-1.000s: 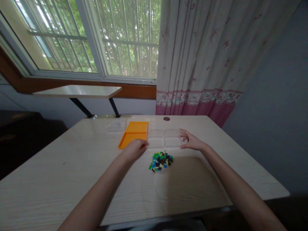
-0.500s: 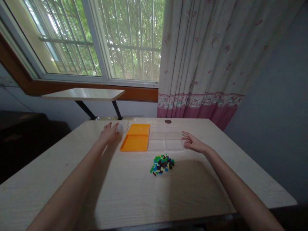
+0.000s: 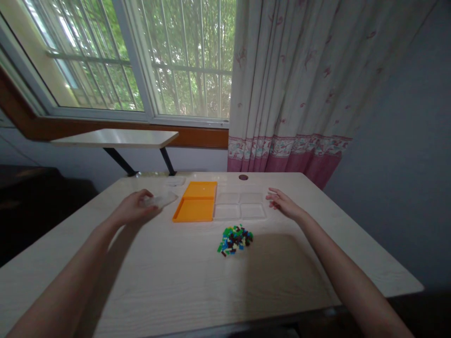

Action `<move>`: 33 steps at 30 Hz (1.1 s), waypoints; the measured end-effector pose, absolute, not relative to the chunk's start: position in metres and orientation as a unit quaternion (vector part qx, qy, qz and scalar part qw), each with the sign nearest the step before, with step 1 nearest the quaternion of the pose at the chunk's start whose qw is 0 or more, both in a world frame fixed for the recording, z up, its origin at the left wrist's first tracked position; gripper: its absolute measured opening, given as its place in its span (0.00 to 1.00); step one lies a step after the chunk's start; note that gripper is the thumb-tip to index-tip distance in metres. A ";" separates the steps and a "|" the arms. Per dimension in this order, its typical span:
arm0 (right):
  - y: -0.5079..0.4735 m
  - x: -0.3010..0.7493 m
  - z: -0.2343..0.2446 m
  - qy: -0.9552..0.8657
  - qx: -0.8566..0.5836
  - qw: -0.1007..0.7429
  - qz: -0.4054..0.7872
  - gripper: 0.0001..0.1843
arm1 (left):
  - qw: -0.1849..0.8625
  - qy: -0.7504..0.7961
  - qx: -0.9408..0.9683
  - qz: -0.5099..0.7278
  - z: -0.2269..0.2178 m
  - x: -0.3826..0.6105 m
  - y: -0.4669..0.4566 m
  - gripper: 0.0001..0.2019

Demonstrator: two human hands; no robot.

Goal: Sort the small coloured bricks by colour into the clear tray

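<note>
My left hand (image 3: 136,206) is closed on the edge of a clear plastic box (image 3: 164,200), held just left of the orange trays. Whether that box has a lid I cannot tell. My right hand (image 3: 281,203) is open, fingers apart, just right of a group of clear plastic boxes (image 3: 227,211) set side by side. Two orange trays (image 3: 193,209) stand one behind the other, left of these boxes. In front of them lies a loose pile of small coloured building bricks (image 3: 235,239), green, blue, dark brown and cream.
Another clear plastic piece (image 3: 175,181) lies at the back left of the pale wooden table (image 3: 169,277). A raised shelf (image 3: 120,138) on black legs stands over the back left corner. Behind the table are a barred window and a curtain (image 3: 282,155).
My left hand has moved left and nearer with a clear box, away from the back of the table. My right hand has drawn slightly off the clear boxes, its fingers more spread.
</note>
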State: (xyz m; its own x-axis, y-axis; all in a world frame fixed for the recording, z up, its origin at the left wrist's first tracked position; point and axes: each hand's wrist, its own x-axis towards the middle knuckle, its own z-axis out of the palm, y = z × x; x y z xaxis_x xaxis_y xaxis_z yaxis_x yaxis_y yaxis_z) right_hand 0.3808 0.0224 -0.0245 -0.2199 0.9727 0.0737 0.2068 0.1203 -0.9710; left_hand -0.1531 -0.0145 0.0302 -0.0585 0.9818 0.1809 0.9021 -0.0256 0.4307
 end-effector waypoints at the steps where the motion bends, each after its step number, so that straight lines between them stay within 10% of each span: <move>1: 0.022 0.378 -0.021 -0.625 -0.475 0.438 0.438 0.29 | 0.119 0.687 0.653 0.296 0.036 -0.147 -0.018 0.23; 5: 0.008 0.355 0.002 -0.649 -0.458 0.552 0.254 0.22 | 0.320 0.485 0.571 0.580 0.060 -0.100 -0.027 0.17; 17: -0.074 0.271 0.026 -0.853 -0.263 0.450 -0.037 0.22 | 0.193 0.375 0.803 0.420 0.066 0.067 -0.070 0.34; 33: -0.066 0.280 0.023 -0.787 -0.359 0.499 0.041 0.18 | 0.251 0.302 0.817 0.421 0.058 0.066 -0.075 0.36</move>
State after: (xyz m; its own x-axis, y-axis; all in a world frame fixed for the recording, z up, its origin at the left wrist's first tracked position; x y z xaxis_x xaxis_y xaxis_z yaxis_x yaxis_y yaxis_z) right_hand 0.2802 -0.0664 0.0232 -0.2433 0.6068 0.7567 0.5251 0.7383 -0.4233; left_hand 0.0659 -0.0748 0.0585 0.4621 0.7054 0.5375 0.2826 -0.6916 0.6647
